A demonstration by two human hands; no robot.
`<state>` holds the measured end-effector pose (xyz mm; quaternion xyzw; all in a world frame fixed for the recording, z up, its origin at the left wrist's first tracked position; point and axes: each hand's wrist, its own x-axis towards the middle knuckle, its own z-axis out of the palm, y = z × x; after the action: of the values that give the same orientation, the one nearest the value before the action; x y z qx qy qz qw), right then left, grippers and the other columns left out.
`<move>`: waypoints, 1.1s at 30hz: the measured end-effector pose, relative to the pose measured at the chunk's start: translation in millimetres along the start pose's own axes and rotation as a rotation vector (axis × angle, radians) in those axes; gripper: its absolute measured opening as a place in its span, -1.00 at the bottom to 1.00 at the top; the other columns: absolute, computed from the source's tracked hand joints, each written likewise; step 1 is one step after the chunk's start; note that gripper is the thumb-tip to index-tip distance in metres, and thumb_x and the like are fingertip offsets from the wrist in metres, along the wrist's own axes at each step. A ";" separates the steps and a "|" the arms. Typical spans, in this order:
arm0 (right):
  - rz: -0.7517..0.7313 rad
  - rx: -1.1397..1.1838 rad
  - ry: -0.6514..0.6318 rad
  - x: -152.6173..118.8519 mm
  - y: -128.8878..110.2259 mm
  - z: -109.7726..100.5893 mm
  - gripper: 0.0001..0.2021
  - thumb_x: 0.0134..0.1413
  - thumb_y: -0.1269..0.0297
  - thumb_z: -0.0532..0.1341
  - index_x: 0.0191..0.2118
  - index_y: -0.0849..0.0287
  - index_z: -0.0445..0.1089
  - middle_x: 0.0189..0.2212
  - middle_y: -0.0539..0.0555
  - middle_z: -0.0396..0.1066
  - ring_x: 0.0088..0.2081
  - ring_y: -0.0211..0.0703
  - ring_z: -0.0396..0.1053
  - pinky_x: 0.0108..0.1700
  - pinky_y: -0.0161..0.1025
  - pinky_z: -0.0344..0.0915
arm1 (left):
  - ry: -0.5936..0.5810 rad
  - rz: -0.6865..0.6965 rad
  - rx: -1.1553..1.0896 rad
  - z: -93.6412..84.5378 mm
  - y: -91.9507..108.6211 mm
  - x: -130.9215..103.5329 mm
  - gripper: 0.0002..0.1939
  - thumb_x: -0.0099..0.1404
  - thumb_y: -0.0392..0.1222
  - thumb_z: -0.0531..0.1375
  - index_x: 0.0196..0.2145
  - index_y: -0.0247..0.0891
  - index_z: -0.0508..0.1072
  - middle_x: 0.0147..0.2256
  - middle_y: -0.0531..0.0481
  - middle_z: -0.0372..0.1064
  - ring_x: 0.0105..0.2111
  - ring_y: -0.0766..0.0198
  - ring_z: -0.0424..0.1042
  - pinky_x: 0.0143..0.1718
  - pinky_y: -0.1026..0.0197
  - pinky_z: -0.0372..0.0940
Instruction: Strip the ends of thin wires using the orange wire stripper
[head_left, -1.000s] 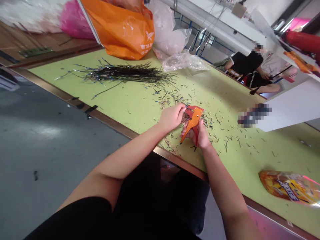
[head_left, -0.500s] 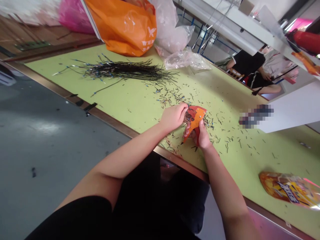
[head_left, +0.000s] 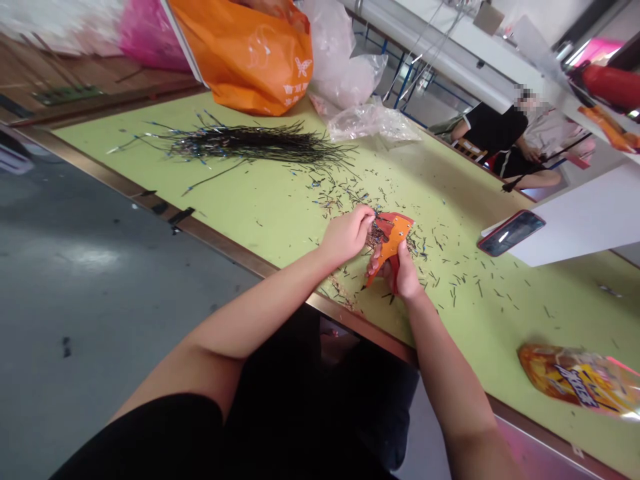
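Observation:
My right hand [head_left: 404,272] is wrapped round the handles of an orange and red hand tool [head_left: 397,235], its jaw end pointing up and to the left. Beside the jaws, my left hand [head_left: 349,233] is closed in a pinch; what its fingertips hold is too small to make out. Under and around the tool lie many short black and blue wire scraps [head_left: 361,195] on the green tabletop [head_left: 270,207]. A long bundle of black wires [head_left: 260,141] with blue ends lies further back on the left.
Behind the wires stand an orange bag [head_left: 250,60] and clear plastic bags [head_left: 345,73]. A phone [head_left: 511,233] rests by a white panel [head_left: 575,213] on the right. A snack packet [head_left: 580,380] lies near the right edge. A person [head_left: 495,130] sits beyond the table.
Both hands and the tool look almost unmoved. The camera view has shifted slightly.

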<state>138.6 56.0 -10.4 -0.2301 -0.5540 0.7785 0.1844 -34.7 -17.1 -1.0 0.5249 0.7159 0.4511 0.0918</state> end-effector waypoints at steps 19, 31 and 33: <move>-0.066 -0.064 0.121 2.8 9.6 17.8 -0.39 0.16 -0.46 0.26 -0.49 0.02 0.30 -0.69 -0.12 0.13 -0.67 -0.22 0.10 -0.53 -0.10 0.33 | -0.042 0.021 0.181 -1.6 2.2 0.2 -0.58 0.63 -0.01 -0.13 0.05 -0.18 0.47 -0.30 -0.09 0.60 -0.32 0.06 0.59 -0.24 0.11 0.36; -0.242 -0.053 0.153 -10.4 4.4 25.4 -0.47 0.15 -0.35 0.34 -0.45 0.04 0.37 -0.65 -0.08 0.19 -0.62 -0.18 0.18 -0.52 -0.15 0.26 | 0.103 0.057 0.075 -5.0 -1.7 3.4 -0.60 0.65 -0.03 -0.12 -0.04 -0.14 0.49 -0.23 -0.04 0.59 -0.27 0.16 0.56 -0.21 0.14 0.36; -0.370 0.012 0.222 -15.9 -7.6 22.9 -0.51 0.17 -0.31 0.33 -0.44 0.02 0.33 -0.62 -0.08 0.16 -0.59 -0.17 0.17 -0.45 -0.11 0.34 | 0.269 -0.055 0.018 -13.8 -16.2 9.6 -0.50 0.68 0.06 -0.20 -0.07 -0.15 0.46 -0.28 -0.03 0.55 -0.31 0.18 0.50 -0.25 0.12 0.36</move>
<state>139.1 32.0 5.7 -0.2078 -0.5585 0.7046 0.3853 -58.0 -17.3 -1.8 0.4406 0.7400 0.5082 0.0027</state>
